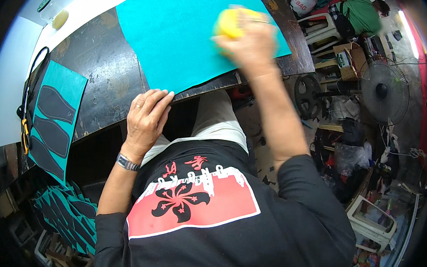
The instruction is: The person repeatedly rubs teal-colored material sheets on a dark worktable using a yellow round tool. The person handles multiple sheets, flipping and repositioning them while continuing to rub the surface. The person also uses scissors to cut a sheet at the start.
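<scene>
A large teal sheet (175, 38), felt-like in look, lies on the dark worn table (107, 73). My right hand (255, 45) grips a rounded yellow object (230, 23) over the sheet's right part. Motion smears both, and whether the object is a sponge cannot be told. At the sheet's near left corner, my left hand (147, 117) has its fingers together, bent over the table's front edge and pressed on the sheet's edge; its thumb is hidden. A watch (127, 162) circles my left wrist.
On the left lie a teal piece with black sole-shaped patches (52, 136) and scissors with orange handles (25, 134). More such pieces (69, 217) are piled below. A jar (46, 7) stands far left. A fan (383, 89), stools and a person in green (362, 15) are right.
</scene>
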